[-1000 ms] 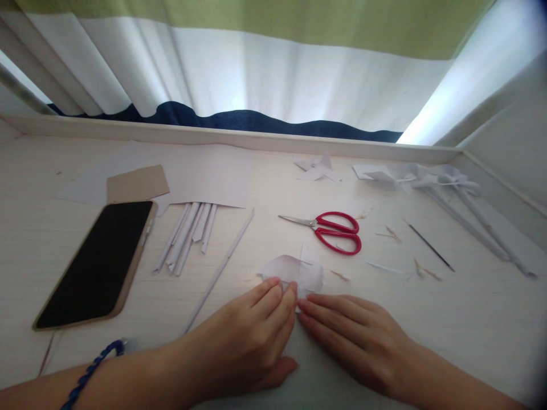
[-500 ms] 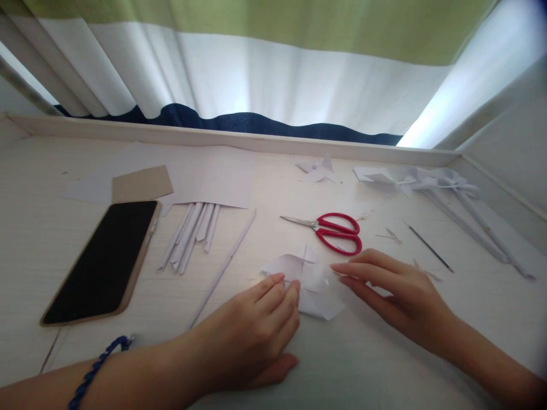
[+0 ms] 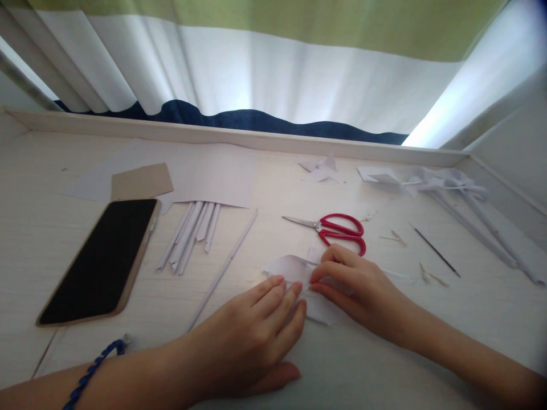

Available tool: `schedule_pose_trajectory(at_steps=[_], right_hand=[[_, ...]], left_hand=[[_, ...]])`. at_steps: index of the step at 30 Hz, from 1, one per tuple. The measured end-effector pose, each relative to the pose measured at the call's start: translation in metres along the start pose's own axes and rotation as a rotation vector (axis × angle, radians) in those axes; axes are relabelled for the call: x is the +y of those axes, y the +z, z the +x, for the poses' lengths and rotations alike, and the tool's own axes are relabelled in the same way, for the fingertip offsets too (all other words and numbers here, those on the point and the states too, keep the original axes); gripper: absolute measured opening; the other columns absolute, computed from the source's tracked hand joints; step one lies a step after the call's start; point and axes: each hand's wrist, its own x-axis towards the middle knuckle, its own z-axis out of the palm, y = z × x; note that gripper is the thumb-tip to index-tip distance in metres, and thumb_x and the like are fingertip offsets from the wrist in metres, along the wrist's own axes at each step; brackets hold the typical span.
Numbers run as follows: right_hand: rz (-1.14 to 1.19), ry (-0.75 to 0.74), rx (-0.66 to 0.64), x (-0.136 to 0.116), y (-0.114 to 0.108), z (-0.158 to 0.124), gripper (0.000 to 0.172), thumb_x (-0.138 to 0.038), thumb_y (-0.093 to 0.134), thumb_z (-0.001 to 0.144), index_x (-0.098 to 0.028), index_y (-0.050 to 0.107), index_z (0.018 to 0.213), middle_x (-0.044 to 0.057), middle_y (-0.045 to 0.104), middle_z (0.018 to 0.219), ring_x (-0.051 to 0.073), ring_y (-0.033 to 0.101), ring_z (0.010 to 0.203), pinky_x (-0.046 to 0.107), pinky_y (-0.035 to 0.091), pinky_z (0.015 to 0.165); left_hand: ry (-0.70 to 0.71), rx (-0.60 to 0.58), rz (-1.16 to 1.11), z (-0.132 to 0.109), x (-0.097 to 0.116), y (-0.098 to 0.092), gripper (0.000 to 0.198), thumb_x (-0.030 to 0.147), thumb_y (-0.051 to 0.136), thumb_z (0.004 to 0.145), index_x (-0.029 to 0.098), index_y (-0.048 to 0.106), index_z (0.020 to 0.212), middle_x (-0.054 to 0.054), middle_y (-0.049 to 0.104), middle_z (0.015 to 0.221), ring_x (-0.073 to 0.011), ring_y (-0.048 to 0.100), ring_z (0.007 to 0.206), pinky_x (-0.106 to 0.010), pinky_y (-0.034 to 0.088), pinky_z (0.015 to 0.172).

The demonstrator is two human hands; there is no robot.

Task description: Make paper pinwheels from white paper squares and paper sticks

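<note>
A pale wooden desk [image 3: 51,245] runs up to a curtained window, and everything here is placed from the red-handled scissors [image 3: 337,230] lying near its middle, blades pointing left. Far left of the scissors a dark phone [image 3: 98,261] lies face up, with a brown card [image 3: 142,181] and a large white sheet [image 3: 205,176] beyond it. Between phone and scissors lie a bundle of rolled paper sticks [image 3: 191,233] and one long single stick [image 3: 222,270] set on a slant. Right of the scissors lie finished paper pinwheels [image 3: 431,181] on long stems, a thin dark skewer [image 3: 436,250] and small scraps.

Just in front of the scissors, toward the person, lies the small folded white paper piece [image 3: 288,266], flat on the desk, its long axis running roughly left to right. Both hands meet on it from the near side. The left hand [image 3: 252,336], a blue cord at its wrist, lies open and flat, fingertips pressing the paper's near edge. The right hand [image 3: 363,287], directly below the scissor handles, has curled fingers bearing on the paper's right part; whether it pinches a flap cannot be told. The two hands sit about equally near, fingertips almost touching.
</note>
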Motion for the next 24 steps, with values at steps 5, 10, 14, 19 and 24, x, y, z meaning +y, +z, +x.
schedule_pose_trajectory(at_steps=[5, 10, 14, 19, 24], right_hand=[[-0.012, 0.038, 0.062, 0.002, 0.008, 0.0, 0.008, -0.017, 0.049, 0.082, -0.018, 0.057, 0.078, 0.002, 0.049, 0.08, 0.013, 0.048, 0.07, 0.027, 0.041, 0.062], [-0.033, 0.079, 0.079, 0.003, 0.013, 0.0, 0.007, -0.017, 0.051, 0.08, -0.019, 0.058, 0.078, 0.003, 0.05, 0.079, 0.014, 0.049, 0.068, 0.027, 0.043, 0.062], [-0.052, 0.101, 0.086, 0.002, 0.014, 0.001, 0.008, -0.017, 0.051, 0.081, -0.019, 0.058, 0.078, 0.003, 0.051, 0.079, 0.014, 0.05, 0.068, 0.028, 0.044, 0.062], [-0.06, 0.096, 0.091, 0.002, 0.015, 0.001, 0.007, -0.017, 0.052, 0.08, -0.019, 0.059, 0.079, 0.003, 0.051, 0.079, 0.014, 0.05, 0.068, 0.027, 0.044, 0.062], [-0.069, 0.116, 0.094, 0.0, 0.015, 0.001, 0.008, -0.017, 0.051, 0.08, -0.019, 0.058, 0.078, 0.003, 0.051, 0.079, 0.014, 0.05, 0.067, 0.027, 0.044, 0.061]], left_hand=[[-0.028, -0.001, -0.019, -0.001, 0.0, 0.0, 0.052, 0.047, 0.037, 0.084, 0.008, 0.047, 0.117, -0.015, 0.055, 0.118, -0.0245, 0.053, 0.104, -0.037, 0.034, 0.095], [-0.037, -0.013, -0.03, -0.003, 0.0, -0.001, 0.052, 0.047, 0.034, 0.086, 0.008, 0.046, 0.119, -0.016, 0.053, 0.12, -0.0248, 0.053, 0.105, -0.036, 0.035, 0.093], [-0.046, -0.022, -0.031, -0.003, 0.001, -0.002, 0.051, 0.046, 0.035, 0.086, 0.009, 0.046, 0.119, -0.016, 0.051, 0.122, -0.0254, 0.051, 0.106, -0.037, 0.035, 0.093], [-0.044, -0.007, -0.021, -0.001, 0.002, -0.003, 0.051, 0.046, 0.038, 0.084, 0.008, 0.048, 0.117, -0.014, 0.05, 0.122, -0.0259, 0.05, 0.105, -0.037, 0.035, 0.094], [-0.041, 0.01, 0.007, 0.0, 0.003, -0.004, 0.05, 0.046, 0.04, 0.084, 0.007, 0.052, 0.113, -0.011, 0.053, 0.118, -0.0261, 0.051, 0.101, -0.037, 0.034, 0.094]])
